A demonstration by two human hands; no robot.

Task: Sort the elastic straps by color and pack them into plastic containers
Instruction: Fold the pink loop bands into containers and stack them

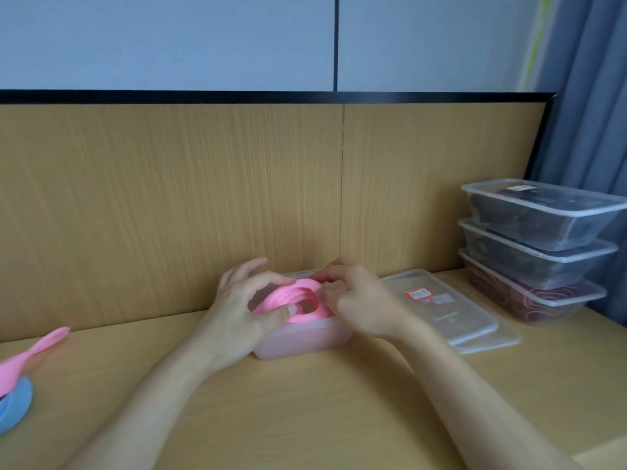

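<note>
Straps [305,293] of pink elastic sit coiled in the open container [298,344] on the desk [305,401], bulging above its rim. The left hand [237,300] has its grip curled round the coil's left side, thumb pressing on it. The right hand [356,300] seems to pinch the coil's right edge, though blur hides the fingertips. Seating the coil well likely calls for even downward pressure from both sides, keeping the loops flat so none springs over the rim. Right of the container lie lids [451,313] bearing a red sticker [418,293]; its writing is too blurred to read.
</note>
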